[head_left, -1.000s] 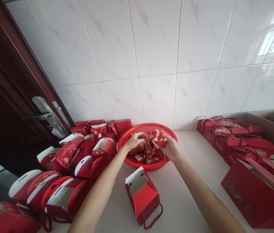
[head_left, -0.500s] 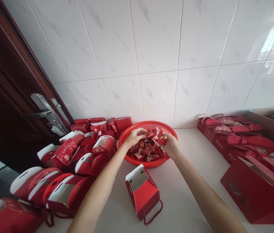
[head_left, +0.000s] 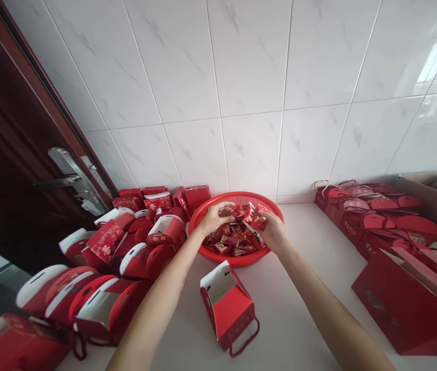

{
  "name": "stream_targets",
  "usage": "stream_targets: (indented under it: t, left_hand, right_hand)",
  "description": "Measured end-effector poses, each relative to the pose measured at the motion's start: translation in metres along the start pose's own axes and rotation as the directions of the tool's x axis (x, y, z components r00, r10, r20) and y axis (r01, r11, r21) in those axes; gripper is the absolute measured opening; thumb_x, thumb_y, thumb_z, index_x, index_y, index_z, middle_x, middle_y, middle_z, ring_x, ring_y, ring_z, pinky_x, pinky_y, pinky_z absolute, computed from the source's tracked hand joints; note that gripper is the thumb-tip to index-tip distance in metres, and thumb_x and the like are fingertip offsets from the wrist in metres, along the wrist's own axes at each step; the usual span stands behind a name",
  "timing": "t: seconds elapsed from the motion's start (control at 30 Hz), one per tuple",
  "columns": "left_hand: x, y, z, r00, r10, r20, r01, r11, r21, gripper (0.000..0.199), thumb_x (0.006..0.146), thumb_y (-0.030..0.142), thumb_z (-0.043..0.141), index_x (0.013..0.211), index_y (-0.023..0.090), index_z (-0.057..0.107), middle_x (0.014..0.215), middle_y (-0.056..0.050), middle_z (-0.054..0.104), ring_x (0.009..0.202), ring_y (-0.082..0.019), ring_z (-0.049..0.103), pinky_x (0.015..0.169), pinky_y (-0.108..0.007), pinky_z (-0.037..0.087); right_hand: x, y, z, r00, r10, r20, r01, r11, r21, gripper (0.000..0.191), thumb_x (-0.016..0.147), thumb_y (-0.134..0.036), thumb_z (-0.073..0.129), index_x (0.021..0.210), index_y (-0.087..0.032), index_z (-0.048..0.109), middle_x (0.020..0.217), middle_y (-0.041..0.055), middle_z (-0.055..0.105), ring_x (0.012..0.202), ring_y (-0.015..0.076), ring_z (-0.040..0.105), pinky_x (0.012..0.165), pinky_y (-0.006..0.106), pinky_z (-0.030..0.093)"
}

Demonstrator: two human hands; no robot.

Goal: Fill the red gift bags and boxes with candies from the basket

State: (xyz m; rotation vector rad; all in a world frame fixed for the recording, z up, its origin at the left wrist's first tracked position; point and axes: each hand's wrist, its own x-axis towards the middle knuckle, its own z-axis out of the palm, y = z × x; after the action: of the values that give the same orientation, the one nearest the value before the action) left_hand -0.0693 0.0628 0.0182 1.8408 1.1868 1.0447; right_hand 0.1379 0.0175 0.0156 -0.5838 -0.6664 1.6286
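A red plastic basket [head_left: 237, 262] with a perforated wall holds many small wrapped candies [head_left: 232, 239], mostly in red wrappers. Over its left side, my left hand [head_left: 215, 218] has its fingers curled together around a red-wrapped candy [head_left: 238, 212]. My right hand [head_left: 274, 232] is over the right side, thumb and fingers closed on red-wrapped candies [head_left: 257, 221]. How many each hand holds is hard to make out. In front of the basket, between my forearms, an open red gift box [head_left: 232, 309] with a white inside and a dark red cord handle stands on the white surface.
Many open red boxes [head_left: 133, 263] crowd the left, near a dark door with a metal handle [head_left: 66, 172]. On the right stand rows of closed red boxes [head_left: 357, 221], a large red bag [head_left: 407, 304] and a cardboard box [head_left: 431, 193]. A tiled wall [head_left: 249, 149] rises behind.
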Motion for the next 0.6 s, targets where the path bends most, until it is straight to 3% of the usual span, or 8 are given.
stream_targets:
  t: [0.37, 0.47, 0.6]
  left_hand:
    - [0.0025, -0.0021, -0.0009, 0.998, -0.036, -0.042, 0.045, 0.963, 0.266, 0.019, 0.068, 0.009, 0.055, 0.074, 0.016, 0.072, 0.089, -0.004, 0.074, 0.090, -0.019, 0.067, 0.086, -0.028, 0.052]
    - [0.0004, -0.0007, 0.0010, 0.996, -0.070, 0.052, 0.051, 0.951, 0.306, 0.020, 0.066, 0.006, 0.053, 0.064, 0.016, 0.070, 0.090, -0.004, 0.074, 0.090, -0.018, 0.067, 0.087, -0.026, 0.050]
    - [-0.0032, 0.0031, 0.0048, 0.958, -0.170, 0.232, 0.080, 0.932, 0.352, 0.025, 0.066, 0.006, 0.054, 0.071, 0.017, 0.075, 0.081, -0.002, 0.075, 0.078, -0.017, 0.067, 0.075, -0.025, 0.051]
  right_hand:
    - [-0.0045, -0.0040, 0.0071, 0.999, 0.008, -0.052, -0.007, 1.000, 0.020, 0.005, 0.072, -0.013, 0.069, 0.073, -0.018, 0.067, 0.077, 0.0046, 0.073, 0.074, 0.0195, 0.069, 0.065, 0.030, 0.058]
    - [-0.0040, -0.0036, 0.0061, 0.999, 0.009, -0.043, -0.008, 1.000, 0.018, 0.007, 0.070, -0.014, 0.071, 0.071, -0.019, 0.065, 0.074, 0.0030, 0.072, 0.071, 0.0186, 0.068, 0.062, 0.029, 0.057]
    - [-0.0027, -0.0023, 0.0037, 1.000, 0.002, -0.008, -0.002, 1.000, 0.011, 0.010, 0.069, -0.017, 0.074, 0.072, -0.020, 0.064, 0.074, 0.0020, 0.071, 0.072, 0.0190, 0.068, 0.063, 0.029, 0.057]
